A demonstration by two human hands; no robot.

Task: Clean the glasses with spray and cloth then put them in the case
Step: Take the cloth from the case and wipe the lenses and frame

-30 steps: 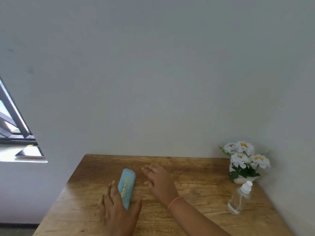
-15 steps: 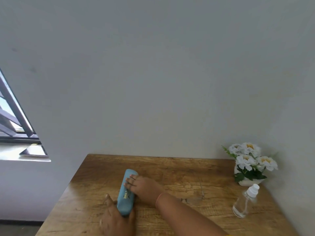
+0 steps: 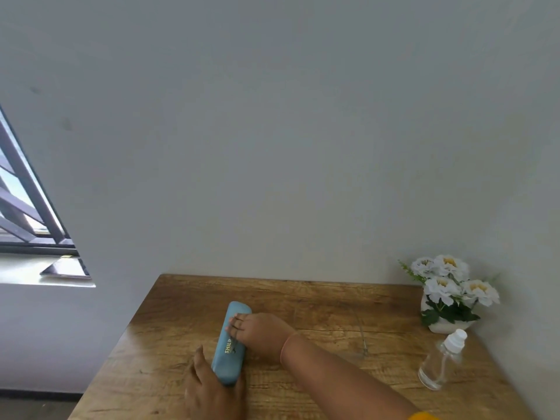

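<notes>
1. Case (image 3: 228, 366): slim oblong with rounded ends, matte blue shell, yellow lettering along the lid. It lies closed on the table, long axis running away from you, left of centre.

2. Your right hand (image 3: 262, 333): laid across the case's middle from the right. The fingers (image 3: 235, 324) are curled over its long edge, with the tips on the lid. A thin pinkish thread band (image 3: 286, 344) circles the wrist, and a yellow sleeve edge (image 3: 422, 416) shows at the bottom of the frame.

3. Your left hand (image 3: 209, 389): wrapped round the case's near end, with one finger lying along its left side. Part of the hand is cut off by the frame.

4. Glasses (image 3: 364, 348): only a fine, pale wire-like line shows, lying on the table right of your right forearm, well apart from the case. The lenses are too faint to make out.

5. Spray bottle (image 3: 441, 363): clear, rounded body with a white pump top, standing near the table's right edge.

6. Table (image 3: 303, 301): wood-grain top, brown, with a slight sheen.

7. Flowers (image 3: 448, 286): white blooms with yellow centres and green leaves, in a small white pot at the far right corner, just behind the bottle.

8. Window (image 3: 30, 213): dark metal bars, at far left, set in a plain grey wall (image 3: 272, 131).
</notes>
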